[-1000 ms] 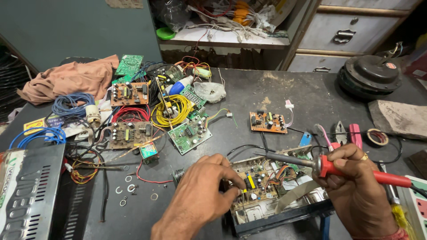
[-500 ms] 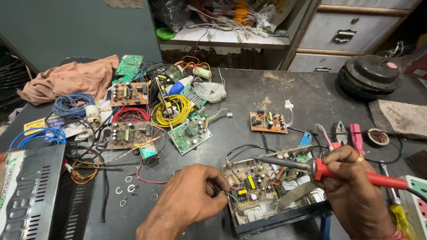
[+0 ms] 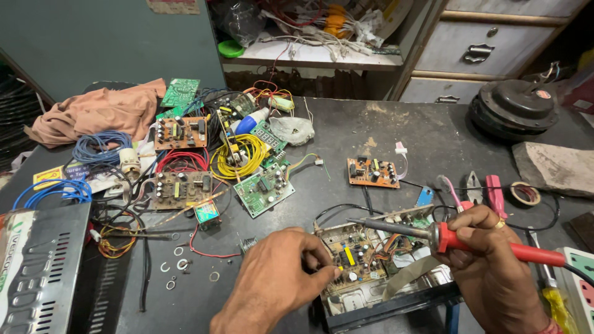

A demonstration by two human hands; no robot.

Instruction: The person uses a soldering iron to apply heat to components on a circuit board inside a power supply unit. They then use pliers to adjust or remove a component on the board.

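Observation:
My right hand (image 3: 492,266) grips a red-handled soldering iron (image 3: 489,244), its metal tip pointing left above an opened circuit board (image 3: 359,253) that sits in a black metal chassis (image 3: 396,303) at the front of the table. My left hand (image 3: 275,281) is at the board's left edge, fingers pinched together on something small that I cannot make out. A ring shows on a finger of my right hand.
Several loose circuit boards (image 3: 266,188), coils of yellow (image 3: 238,154), red and blue wire (image 3: 96,145) and washers (image 3: 179,266) clutter the left half. An orange board (image 3: 372,172), pliers (image 3: 476,188), tape (image 3: 526,193), a stone block (image 3: 550,167), a black round motor (image 3: 513,108) and a power strip (image 3: 575,278) lie right. A metal casing (image 3: 37,272) lies at the left edge.
My left hand has slid down and slightly right along the board's left edge. The soldering iron has lifted a little, its tip staying over the board.

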